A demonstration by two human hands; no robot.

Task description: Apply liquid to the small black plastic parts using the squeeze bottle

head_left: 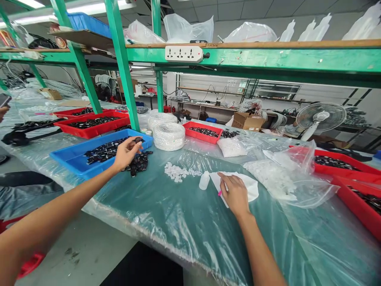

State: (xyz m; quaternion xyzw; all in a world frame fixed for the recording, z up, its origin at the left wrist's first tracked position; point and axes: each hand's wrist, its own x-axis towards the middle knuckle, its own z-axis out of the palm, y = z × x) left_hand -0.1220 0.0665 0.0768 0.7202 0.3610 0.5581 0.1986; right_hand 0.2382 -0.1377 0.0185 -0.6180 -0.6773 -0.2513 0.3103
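My left hand (127,153) pinches a small black part (137,140) between thumb and fingers, above the right end of a blue tray (67,157). More small black parts (139,163) lie in that tray and in a pile on the table beside it. My right hand (235,192) rests with its fingers extended on a white cloth or paper sheet (251,186). By its thumb, the end of a pink item (220,193) shows, the remainder hidden. A small white bottle (204,180) stands left of the sheet, near a scatter of small white pieces (175,172).
Coils of white cable (169,137) stand behind the blue tray. Red trays (205,131) of dark parts sit at the back and both sides. Plastic bags of white pieces (274,178) lie to the right. Green shelf posts (126,75) rise behind the work area.
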